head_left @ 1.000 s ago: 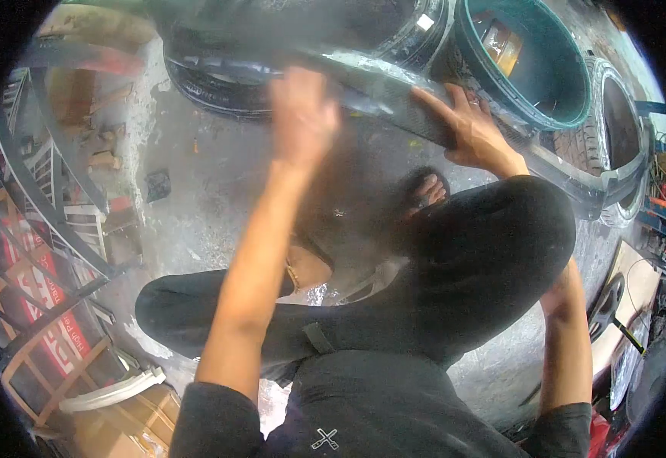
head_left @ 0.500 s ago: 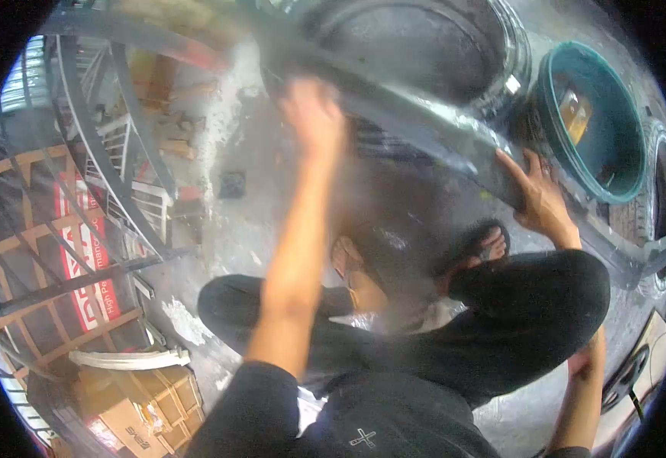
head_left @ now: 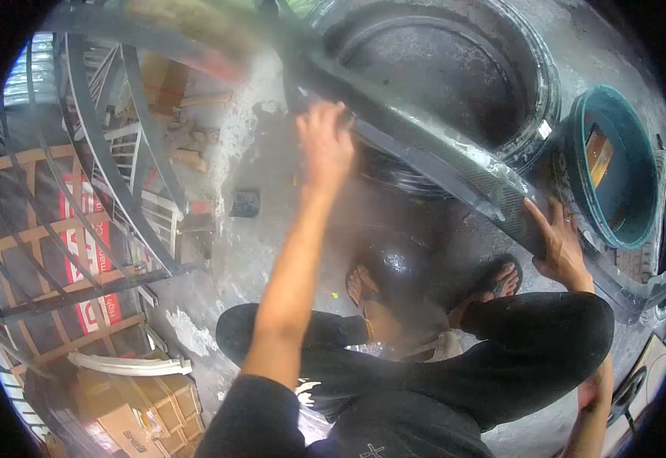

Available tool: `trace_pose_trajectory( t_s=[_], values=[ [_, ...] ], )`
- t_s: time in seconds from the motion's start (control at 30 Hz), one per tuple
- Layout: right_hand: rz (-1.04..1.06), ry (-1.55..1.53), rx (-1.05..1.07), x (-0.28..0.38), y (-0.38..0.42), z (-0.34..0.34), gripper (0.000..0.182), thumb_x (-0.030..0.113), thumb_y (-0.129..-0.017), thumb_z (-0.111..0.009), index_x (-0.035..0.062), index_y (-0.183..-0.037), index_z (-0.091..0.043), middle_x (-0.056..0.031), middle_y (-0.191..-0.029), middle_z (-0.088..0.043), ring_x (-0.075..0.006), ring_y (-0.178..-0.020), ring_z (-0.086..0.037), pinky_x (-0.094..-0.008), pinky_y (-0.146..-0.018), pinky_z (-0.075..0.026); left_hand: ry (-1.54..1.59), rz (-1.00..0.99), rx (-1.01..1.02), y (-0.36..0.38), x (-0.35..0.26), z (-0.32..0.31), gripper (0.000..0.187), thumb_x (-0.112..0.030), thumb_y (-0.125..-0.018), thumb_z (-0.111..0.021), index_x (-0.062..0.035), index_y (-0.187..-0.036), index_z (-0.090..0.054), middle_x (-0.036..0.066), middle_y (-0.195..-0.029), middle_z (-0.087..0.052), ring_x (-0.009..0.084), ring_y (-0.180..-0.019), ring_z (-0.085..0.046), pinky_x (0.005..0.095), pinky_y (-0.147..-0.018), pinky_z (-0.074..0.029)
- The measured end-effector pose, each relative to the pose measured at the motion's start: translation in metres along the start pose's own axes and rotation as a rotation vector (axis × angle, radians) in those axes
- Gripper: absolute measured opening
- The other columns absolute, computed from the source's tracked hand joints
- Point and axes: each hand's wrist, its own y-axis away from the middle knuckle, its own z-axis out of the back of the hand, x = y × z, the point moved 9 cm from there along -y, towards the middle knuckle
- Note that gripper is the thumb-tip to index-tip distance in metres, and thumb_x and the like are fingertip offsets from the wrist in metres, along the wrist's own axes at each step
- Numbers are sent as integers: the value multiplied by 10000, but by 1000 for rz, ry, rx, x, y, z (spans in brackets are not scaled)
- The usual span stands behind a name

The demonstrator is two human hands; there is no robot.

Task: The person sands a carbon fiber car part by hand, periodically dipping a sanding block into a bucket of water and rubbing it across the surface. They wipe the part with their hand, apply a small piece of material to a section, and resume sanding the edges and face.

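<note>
A long, curved dark panel (head_left: 432, 145) with a woven carbon-fibre look and a wet shine runs slantwise in front of me, passing over a tire (head_left: 543, 91). My left hand (head_left: 325, 149) is at the panel's near edge, fingers bent against it. Whatever may lie under those fingertips is hidden. Farther right, my right hand (head_left: 560, 243) grips the panel, its index finger stretched along the surface and the other fingers over the side. The panel's far upper-left end is blurred.
A teal tub (head_left: 586, 164) with a yellowish object (head_left: 598, 155) inside stands at right, near more tires (head_left: 638, 263). On the left are a dark metal frame (head_left: 92, 141) and cardboard boxes (head_left: 153, 408). The concrete floor (head_left: 253, 244) is wet; my feet (head_left: 504, 281) are under the panel.
The view has shifted, so the panel, tire and tub appear lower and farther right. My left hand is less blurred, still near the panel's edge; my right hand keeps its hold.
</note>
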Motion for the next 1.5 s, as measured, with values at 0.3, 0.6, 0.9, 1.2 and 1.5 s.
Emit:
trace_pose_trajectory(
  t_s=[0.3, 0.6, 0.9, 1.2, 1.5],
  values=[
    [-9, 32, 3, 1, -1, -1, 1289, 42, -568, -882, 366, -1680, -316, -254, -1603, -372, -524, -1440, -435, -598, -1220, -339, -165, 101, -38, -1, 5, -1, 303, -182, -970, -723, -79, -1250, -669, 136, -1255, -645, 385, -1149, -591, 527, -1018, -446],
    [-60, 44, 71, 3, -2, 1, 1300, 39, -562, -891, 376, -1676, -312, -243, -1619, -349, -507, -1461, -423, -594, -1233, -330, -104, -13, -52, -29, 38, 10, 220, -103, -921, -749, -53, -1132, -714, 171, -1130, -707, 369, -1093, -643, 453, -974, -461],
    [-30, 21, 31, 1, -2, -1, 1315, 31, -554, -877, 391, -1675, -292, -239, -1626, -339, -524, -1445, -446, -634, -1228, -339, -107, -58, -83, -39, 48, 6, 214, -141, -940, -728, -48, -1132, -706, 154, -1108, -704, 389, -1080, -632, 479, -992, -434],
    [-52, 16, 76, 5, 0, 2, 1259, 28, -590, -858, 373, -1671, -312, -242, -1623, -347, -524, -1454, -430, -628, -1229, -329, -102, -25, -56, -21, 33, 3, 186, -148, -946, -718, -38, -1095, -702, 178, -1155, -693, 398, -1114, -639, 503, -999, -444],
    [-30, -12, 64, 5, 0, 5, 1281, 63, -603, -879, 423, -1677, -281, -246, -1622, -359, -524, -1478, -405, -603, -1246, -318, -23, 48, -25, 15, -31, -1, 226, -175, -963, -728, -24, -1127, -696, 162, -1147, -681, 373, -1105, -624, 469, -1012, -438]
  ],
)
